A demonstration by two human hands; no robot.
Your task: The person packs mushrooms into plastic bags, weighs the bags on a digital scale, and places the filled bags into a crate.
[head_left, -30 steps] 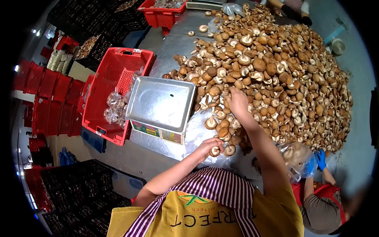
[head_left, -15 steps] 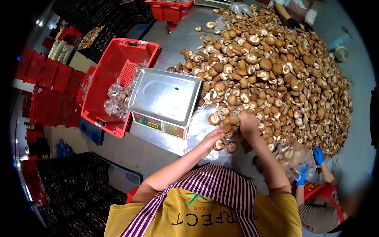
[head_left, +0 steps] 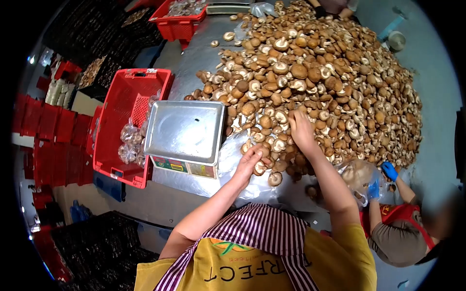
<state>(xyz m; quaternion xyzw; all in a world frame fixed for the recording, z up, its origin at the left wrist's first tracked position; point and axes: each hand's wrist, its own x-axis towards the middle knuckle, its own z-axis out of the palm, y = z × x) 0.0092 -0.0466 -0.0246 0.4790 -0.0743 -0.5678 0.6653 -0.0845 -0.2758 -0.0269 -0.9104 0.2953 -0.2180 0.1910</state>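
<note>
A large heap of brown shiitake mushrooms (head_left: 335, 87) covers much of the metal table, some showing pale gills and stems. My left hand (head_left: 247, 165) is at the near edge of the heap, its fingers closed on a mushroom (head_left: 259, 168) to the right of the scale. Further in, my right hand (head_left: 303, 132) reaches down among the mushrooms, fingers close together; its fingertips are partly hidden, so I cannot tell whether it grips one. Clear plastic (head_left: 235, 155) lies on the table near my left hand. The scale (head_left: 184, 131) has a bare metal pan with a small dark speck.
Left of the scale stands a red crate (head_left: 109, 145) with bagged mushrooms (head_left: 130, 143). Another red crate (head_left: 182, 22) is at the far end. At right, a co-worker's blue-gloved hand (head_left: 374, 188) holds a plastic bag (head_left: 358, 175) of mushrooms. Black crates (head_left: 97, 252) are stacked lower left.
My right hand has moved away from my left, further into the heap. My left hand stays low by the near mushrooms. The camera view has shifted, so the table appears further left.
</note>
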